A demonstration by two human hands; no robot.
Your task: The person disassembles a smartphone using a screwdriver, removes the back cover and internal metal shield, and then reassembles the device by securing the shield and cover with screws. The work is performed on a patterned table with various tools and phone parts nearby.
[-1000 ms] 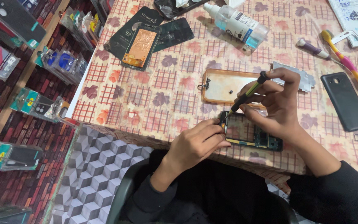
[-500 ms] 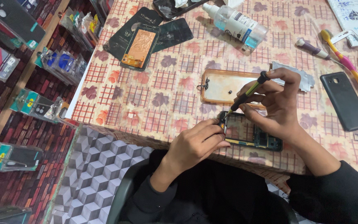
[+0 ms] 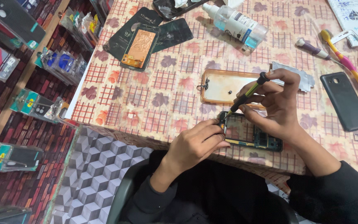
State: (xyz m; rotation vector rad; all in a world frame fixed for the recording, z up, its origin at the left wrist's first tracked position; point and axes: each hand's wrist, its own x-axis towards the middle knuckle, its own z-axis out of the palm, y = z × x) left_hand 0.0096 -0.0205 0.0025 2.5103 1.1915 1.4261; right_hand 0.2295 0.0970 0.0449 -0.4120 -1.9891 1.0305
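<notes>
While left hand [image 3: 195,143] steadies opened phone [image 3: 251,135], right hand [image 3: 276,103] grips screwdriver [image 3: 245,97].

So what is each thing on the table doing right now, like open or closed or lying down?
Opened phone: back off, circuit board showing, flat at the table's edge.
Screwdriver: tilted, tip down at the phone's corner.
Right hand: gripping the screwdriver.
Left hand: steadying the phone's end.
Clear case: lying empty, inside up.
Spray bottle: on its side.
Black back cover: off, lying flat.
</notes>
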